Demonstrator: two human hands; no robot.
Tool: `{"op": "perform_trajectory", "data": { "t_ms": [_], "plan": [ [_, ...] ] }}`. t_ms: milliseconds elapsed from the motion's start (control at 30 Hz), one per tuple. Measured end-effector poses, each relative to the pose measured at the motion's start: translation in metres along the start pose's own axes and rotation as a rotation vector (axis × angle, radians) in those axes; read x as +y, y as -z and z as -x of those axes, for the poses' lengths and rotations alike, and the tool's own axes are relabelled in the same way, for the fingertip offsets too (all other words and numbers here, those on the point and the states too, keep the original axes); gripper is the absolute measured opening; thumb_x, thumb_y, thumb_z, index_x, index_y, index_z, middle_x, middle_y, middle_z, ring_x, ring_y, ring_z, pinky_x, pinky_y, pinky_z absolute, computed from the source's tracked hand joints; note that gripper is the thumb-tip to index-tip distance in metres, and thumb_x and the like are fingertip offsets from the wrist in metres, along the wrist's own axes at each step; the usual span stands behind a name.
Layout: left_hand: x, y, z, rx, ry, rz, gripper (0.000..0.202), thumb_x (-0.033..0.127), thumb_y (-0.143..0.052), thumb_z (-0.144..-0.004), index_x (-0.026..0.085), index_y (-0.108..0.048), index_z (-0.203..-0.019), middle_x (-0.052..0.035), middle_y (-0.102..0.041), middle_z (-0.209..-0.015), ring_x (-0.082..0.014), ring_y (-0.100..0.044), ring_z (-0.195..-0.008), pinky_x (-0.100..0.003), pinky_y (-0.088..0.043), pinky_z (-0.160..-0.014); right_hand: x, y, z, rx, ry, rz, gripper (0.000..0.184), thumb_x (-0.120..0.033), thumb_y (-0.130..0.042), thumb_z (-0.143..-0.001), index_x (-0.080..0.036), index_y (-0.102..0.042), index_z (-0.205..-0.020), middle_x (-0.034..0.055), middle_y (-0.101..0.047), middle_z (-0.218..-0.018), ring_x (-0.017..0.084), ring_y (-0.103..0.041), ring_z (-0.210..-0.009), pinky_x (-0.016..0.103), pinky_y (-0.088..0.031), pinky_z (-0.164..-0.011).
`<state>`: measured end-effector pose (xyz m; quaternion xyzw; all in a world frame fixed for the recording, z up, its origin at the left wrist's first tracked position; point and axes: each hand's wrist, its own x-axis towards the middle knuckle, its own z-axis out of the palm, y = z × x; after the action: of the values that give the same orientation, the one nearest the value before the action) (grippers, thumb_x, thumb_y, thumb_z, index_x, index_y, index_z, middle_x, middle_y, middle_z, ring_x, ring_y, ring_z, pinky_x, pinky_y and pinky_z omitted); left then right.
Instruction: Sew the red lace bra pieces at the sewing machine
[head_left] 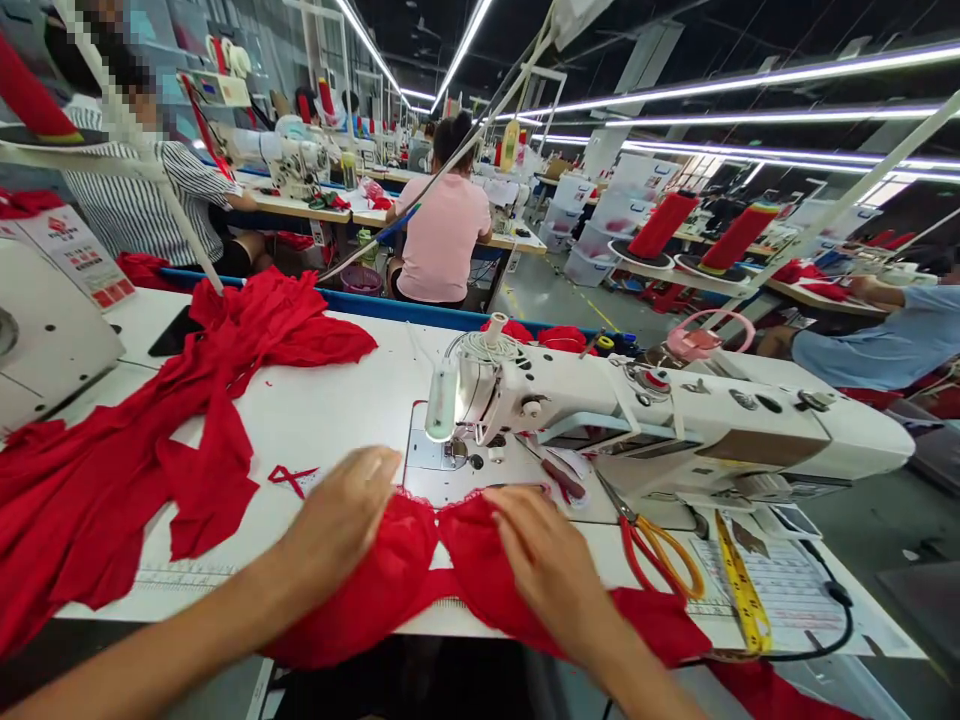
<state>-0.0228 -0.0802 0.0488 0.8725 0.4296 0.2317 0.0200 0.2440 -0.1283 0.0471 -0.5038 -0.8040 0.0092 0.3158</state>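
Our left hand [341,515] sits at one cup of the red bra [405,560], fingers blurred, grip unclear to us; our right hand [547,560] holds the other cup's edge, table [337,410] front, before the sewing machine [720,400]. Looks like positioning; next move likely needs that edge flat.

The sewing machine [727,400] has a smooth, glossy, pale shell, with bright bare metal on the needle plate [431,452] beneath its head. In front of it, the bra [409,550] is matt red cloth edged with rougher lace. Left of it, the fabric pile [135,450] is creased, matt cloth. Against its near side, the scissors [632,518] pair metal blades with smooth handles, probably plastic. Under it, the tabletop [352,400] looks smooth, with a slight sheen.
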Motion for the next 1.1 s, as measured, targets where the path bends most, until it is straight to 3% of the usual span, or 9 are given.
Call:
{"op": "perform_trajectory", "data": {
  "t_ms": [100, 167, 333, 467, 533, 667, 833, 933, 1100],
  "plan": [
    [0.031, -0.044, 0.033, 0.036, -0.129, 0.029, 0.036, 0.013, -0.035, -0.102, 0.012, -0.055, -0.131, -0.0146, -0.065, -0.130, -0.0235, -0.063, -0.121, -0.038, -0.056, -0.100, -0.013, -0.035, 0.021, -0.125, 0.063, -0.048, 0.028, -0.015, -0.042, -0.102, -0.019, -0.063, -0.120, 0.0102, -0.070, -0.113, 0.022, -0.066, -0.105, 0.036, -0.057, -0.092],
    [0.034, -0.056, 0.046, 0.005, -0.142, 0.046, 0.035, 0.020, -0.040, -0.104, 0.013, -0.053, -0.136, -0.0147, -0.063, -0.136, -0.0261, -0.059, -0.128, -0.046, -0.053, -0.107, -0.011, -0.044, 0.029, -0.144, 0.058, 0.012, 0.026, -0.019, -0.046, -0.101, -0.018, -0.063, -0.121, 0.0116, -0.070, -0.118, 0.026, -0.066, -0.108, 0.042, -0.056, -0.095],
    [0.015, -0.052, 0.044, -0.082, -0.121, 0.114, 0.038, 0.022, -0.042, -0.104, 0.016, -0.049, -0.141, -0.0134, -0.058, -0.144, -0.0262, -0.053, -0.136, -0.046, -0.052, -0.109, -0.004, -0.039, 0.026, -0.172, 0.038, 0.039, 0.028, -0.017, -0.048, -0.100, -0.015, -0.063, -0.123, 0.0131, -0.069, -0.122, 0.027, -0.065, -0.111, 0.044, -0.058, -0.095],
    [0.025, -0.051, 0.044, -0.076, -0.156, 0.079, 0.050, 0.000, -0.035, -0.094, 0.011, -0.048, -0.141, -0.0142, -0.057, -0.145, -0.0226, -0.052, -0.138, -0.040, -0.051, -0.111, -0.014, -0.041, 0.021, -0.127, 0.078, -0.015, 0.028, -0.014, -0.045, -0.101, -0.017, -0.065, -0.119, 0.0109, -0.070, -0.119, 0.023, -0.065, -0.111, 0.040, -0.056, -0.099],
    [0.031, -0.055, 0.047, -0.079, -0.189, 0.033, 0.052, -0.004, -0.034, -0.090, 0.009, -0.052, -0.137, -0.0155, -0.059, -0.142, -0.0250, -0.053, -0.136, -0.043, -0.052, -0.108, -0.015, -0.046, 0.021, -0.113, 0.096, -0.023, 0.025, -0.016, -0.046, -0.101, -0.018, -0.066, -0.117, 0.0099, -0.072, -0.116, 0.024, -0.066, -0.109, 0.041, -0.055, -0.097],
    [0.031, -0.063, 0.051, -0.102, -0.172, -0.003, 0.047, 0.001, -0.037, -0.094, 0.011, -0.056, -0.135, -0.0156, -0.058, -0.144, -0.0308, -0.050, -0.139, -0.057, -0.048, -0.109, -0.008, -0.051, 0.024, -0.115, 0.073, -0.020, 0.021, -0.021, -0.051, -0.101, -0.019, -0.065, -0.116, 0.0097, -0.072, -0.116, 0.025, -0.066, -0.109, 0.041, -0.054, -0.093],
    [0.026, -0.063, 0.049, -0.102, -0.139, 0.016, 0.046, 0.011, -0.039, -0.101, 0.013, -0.047, -0.146, -0.0131, -0.057, -0.146, -0.0271, -0.048, -0.141, -0.055, -0.043, -0.114, -0.008, -0.045, 0.022, -0.114, 0.070, -0.016, 0.019, -0.022, -0.052, -0.101, -0.018, -0.066, -0.113, 0.0086, -0.073, -0.114, 0.023, -0.066, -0.106, 0.038, -0.051, -0.090],
    [0.028, -0.062, 0.048, -0.107, -0.166, -0.025, 0.050, 0.006, -0.037, -0.098, 0.013, -0.047, -0.146, -0.0123, -0.058, -0.145, -0.0287, -0.047, -0.141, -0.054, -0.045, -0.112, -0.013, -0.042, 0.017, -0.049, 0.085, 0.061, 0.017, -0.018, -0.052, -0.101, -0.018, -0.067, -0.107, 0.0082, -0.074, -0.106, 0.022, -0.066, -0.097, 0.038, -0.050, -0.083],
    [0.030, -0.062, 0.048, -0.079, -0.141, -0.051, 0.045, 0.011, -0.037, -0.100, 0.012, -0.050, -0.144, -0.0132, -0.058, -0.145, -0.0279, -0.051, -0.138, -0.053, -0.045, -0.112, -0.012, -0.049, 0.011, -0.095, 0.119, -0.004, 0.025, -0.018, -0.050, -0.101, -0.016, -0.064, -0.121, 0.0105, -0.071, -0.121, 0.024, -0.064, -0.113, 0.039, -0.050, -0.096]
  ]
}}
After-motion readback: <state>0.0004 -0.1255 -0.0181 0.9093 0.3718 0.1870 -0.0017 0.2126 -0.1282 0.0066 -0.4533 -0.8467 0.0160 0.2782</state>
